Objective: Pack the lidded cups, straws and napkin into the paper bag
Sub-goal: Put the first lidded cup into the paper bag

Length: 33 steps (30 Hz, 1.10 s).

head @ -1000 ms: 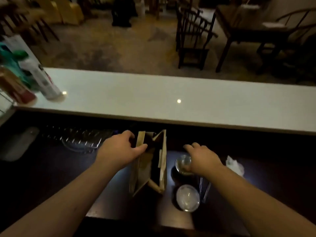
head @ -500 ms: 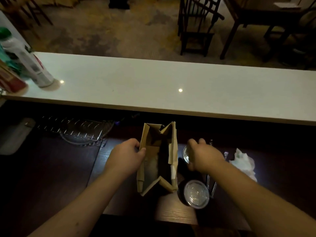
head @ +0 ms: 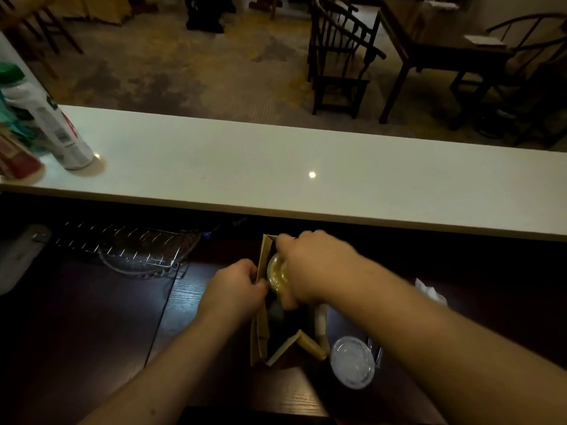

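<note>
A brown paper bag [head: 260,342] stands open on the dark wooden counter. My left hand [head: 234,289] pinches its left rim. My right hand [head: 310,265] grips a lidded cup [head: 276,273] from above, right over the bag's mouth, its clear lid tilted toward me. A second lidded cup [head: 352,361] stands on the counter just right of the bag. Straws [head: 376,351] lie beside that cup, mostly hidden by my right forearm. A white crumpled napkin [head: 429,292] lies further right.
A raised white countertop [head: 306,154] runs across behind the bag, with a spray can [head: 52,124] and packets at its left end. A wire rack [head: 122,246] sits on the dark counter to the left. Chairs and a table stand beyond.
My right hand has lifted one cup from the counter and swung it left over the bag's opening. My left hand stays on the bag's left rim.
</note>
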{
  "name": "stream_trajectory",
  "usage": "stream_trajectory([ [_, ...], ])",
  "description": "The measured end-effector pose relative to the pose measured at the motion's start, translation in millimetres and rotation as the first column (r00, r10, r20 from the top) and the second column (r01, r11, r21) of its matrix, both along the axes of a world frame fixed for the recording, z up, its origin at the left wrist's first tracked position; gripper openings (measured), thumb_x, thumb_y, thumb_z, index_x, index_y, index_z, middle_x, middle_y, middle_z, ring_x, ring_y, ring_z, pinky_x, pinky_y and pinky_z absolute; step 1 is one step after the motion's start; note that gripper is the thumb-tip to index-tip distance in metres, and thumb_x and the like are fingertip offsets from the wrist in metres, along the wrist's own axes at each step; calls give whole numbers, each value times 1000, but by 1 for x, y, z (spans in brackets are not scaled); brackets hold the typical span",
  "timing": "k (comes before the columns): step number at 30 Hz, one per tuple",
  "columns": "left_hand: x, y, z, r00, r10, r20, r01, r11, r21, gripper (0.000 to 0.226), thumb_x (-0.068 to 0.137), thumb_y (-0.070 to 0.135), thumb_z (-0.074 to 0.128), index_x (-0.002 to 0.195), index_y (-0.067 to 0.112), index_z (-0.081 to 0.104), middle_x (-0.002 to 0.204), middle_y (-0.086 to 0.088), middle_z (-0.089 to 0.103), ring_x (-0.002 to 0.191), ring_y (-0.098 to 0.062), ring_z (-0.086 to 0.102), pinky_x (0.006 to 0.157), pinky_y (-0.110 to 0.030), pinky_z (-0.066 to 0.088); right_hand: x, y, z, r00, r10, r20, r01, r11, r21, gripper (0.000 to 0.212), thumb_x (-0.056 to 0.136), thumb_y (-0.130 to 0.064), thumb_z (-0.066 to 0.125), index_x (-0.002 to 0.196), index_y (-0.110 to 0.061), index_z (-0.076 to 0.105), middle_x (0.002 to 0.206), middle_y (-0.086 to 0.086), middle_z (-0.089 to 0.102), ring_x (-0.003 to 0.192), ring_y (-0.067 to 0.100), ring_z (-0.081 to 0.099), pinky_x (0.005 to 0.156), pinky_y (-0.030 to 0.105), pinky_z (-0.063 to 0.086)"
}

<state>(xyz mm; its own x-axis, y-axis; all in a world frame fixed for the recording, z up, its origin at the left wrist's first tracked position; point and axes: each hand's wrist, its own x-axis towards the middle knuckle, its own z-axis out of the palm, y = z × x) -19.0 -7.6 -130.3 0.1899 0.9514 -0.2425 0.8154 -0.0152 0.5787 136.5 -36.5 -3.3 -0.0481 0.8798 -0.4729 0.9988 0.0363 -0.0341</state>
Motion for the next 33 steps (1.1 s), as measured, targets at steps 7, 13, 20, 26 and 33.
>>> stream_trajectory([
  [7,-6,-1,-6,1000,13,19,-13,1000,-2,18,83,34,65,70,28,55,62,5,64,57,-10,59,47,-28,34,-20,36,-116,994,-72,78,81,990,-119,60,94,-24,66,145,-14,37,138,22,51,124,40,48,89,46,47],
  [13,-1,-10,-14,1000,11,18,-11,1000,-4,16,81,43,65,72,34,56,61,10,64,56,-2,57,46,-25,35,-22,65,-170,993,-39,115,66,969,-239,59,103,-29,50,155,-11,29,155,16,37,138,39,39,103,55,41],
  [20,-7,-12,-15,998,-2,56,2,1000,7,12,76,51,58,77,39,56,60,11,63,54,-1,55,44,-26,34,-16,41,-113,1000,-27,-13,25,995,-95,43,96,-26,59,136,-13,52,134,14,56,122,35,54,90,49,48],
  [26,-11,-4,-18,999,-38,20,39,999,-29,17,78,49,62,76,33,61,65,8,68,62,-17,64,58,-35,52,73,-60,-62,956,-102,-275,243,800,549,15,86,-35,57,95,-24,62,88,-3,61,83,20,57,63,37,47],
  [33,-13,-6,-17,999,-21,44,23,999,-49,16,82,43,67,78,27,65,63,4,73,60,-25,71,62,-46,64,81,-143,-151,972,-210,-107,190,967,-167,104,71,-54,82,154,-35,23,145,6,42,124,36,48,95,49,50],
])
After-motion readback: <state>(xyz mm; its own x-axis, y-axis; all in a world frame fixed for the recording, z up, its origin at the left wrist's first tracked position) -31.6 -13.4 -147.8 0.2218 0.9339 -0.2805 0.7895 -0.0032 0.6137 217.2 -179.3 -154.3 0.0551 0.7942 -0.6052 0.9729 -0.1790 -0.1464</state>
